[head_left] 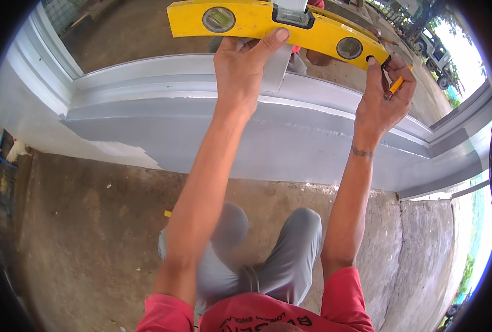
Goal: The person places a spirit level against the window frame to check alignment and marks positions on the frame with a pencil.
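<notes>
A yellow spirit level (257,25) is held across the window at the top of the view, tilting down a little toward the right. My left hand (240,69) grips it near the middle, thumb on its front face and fingers behind. At its right end my right hand (387,91) pinches the level, thumb against the front. A yellow pencil (395,87) is tucked between the fingers of that same hand. Behind the level a white upright bar (277,69) runs down to the white window frame (190,83).
Reflective window glass (129,39) fills the frame. Below it is a wall (201,124) with grey and white paint. A small yellow object (168,213) lies on the concrete floor (102,232) by my knees. A vehicle (436,55) shows at the upper right.
</notes>
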A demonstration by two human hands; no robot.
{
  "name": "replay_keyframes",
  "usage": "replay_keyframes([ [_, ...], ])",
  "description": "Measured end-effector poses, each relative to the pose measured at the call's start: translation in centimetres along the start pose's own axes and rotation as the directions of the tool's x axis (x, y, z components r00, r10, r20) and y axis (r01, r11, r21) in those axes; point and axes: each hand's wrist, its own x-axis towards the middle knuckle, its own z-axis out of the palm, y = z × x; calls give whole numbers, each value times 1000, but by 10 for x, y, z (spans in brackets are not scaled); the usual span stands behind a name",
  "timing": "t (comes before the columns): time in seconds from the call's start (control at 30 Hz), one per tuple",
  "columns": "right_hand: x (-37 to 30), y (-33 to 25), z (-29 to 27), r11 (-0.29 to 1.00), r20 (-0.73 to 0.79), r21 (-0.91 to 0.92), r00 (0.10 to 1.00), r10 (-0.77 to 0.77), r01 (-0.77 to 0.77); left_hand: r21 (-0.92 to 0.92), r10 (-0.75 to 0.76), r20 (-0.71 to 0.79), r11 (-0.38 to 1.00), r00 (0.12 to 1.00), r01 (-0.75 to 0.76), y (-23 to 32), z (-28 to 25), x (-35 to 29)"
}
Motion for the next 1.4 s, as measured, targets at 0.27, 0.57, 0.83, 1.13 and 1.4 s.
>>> replay_keyframes([
  [0.27, 1, 0, -2, 996, 33, 87, 999, 24, -27, -12, 3, -21, 1000, 1000, -3, -2, 1, -2],
  [0.57, -2, -1, 2, 990, 70, 142, 998, 1, -11, -38, 21, 9, 999, 1000, -21, -4, -10, 5],
  [0.83, -26, -17, 41, 975, 100, 207, 990, -99, 77, -133, 4, 22, 991, 1000, -1, 8, -25, 8],
  [1.13, -27, -34, 44, 974, 231, 223, 968, -100, 47, 59, 4, 86, 998, 996, -9, 11, -17, 10],
  [1.4, -27, -33, 47, 981, 177, 193, 984, -32, -2, 5, -25, 53, 1000, 998, 24, 21, -10, 11],
])
